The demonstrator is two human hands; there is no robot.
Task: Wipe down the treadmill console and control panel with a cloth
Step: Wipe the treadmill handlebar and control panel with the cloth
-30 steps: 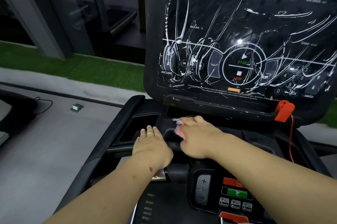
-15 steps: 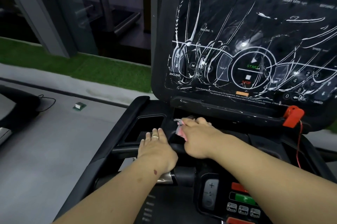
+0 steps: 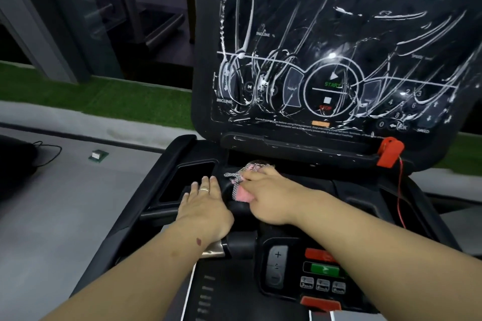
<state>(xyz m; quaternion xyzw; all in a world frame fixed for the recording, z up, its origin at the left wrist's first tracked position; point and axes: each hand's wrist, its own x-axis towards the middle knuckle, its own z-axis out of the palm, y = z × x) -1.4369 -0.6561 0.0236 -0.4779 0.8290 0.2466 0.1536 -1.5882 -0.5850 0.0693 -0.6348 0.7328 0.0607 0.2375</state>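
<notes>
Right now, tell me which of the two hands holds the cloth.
The right hand grips the pink cloth against the console ledge. The left hand, wearing a ring, rests flat and holds nothing.

Bare forearms, no sleeves; 1 ring (image 3: 204,190) on left hand (image 3: 206,209); small dark mark near left wrist.

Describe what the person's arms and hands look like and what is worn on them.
Both forearms are bare, with no sleeves, gloves or watch in view. The left hand wears a thin light-coloured ring on one finger, and its forearm carries a small dark reddish mark near the wrist. The right hand shows no jewellery.
</notes>
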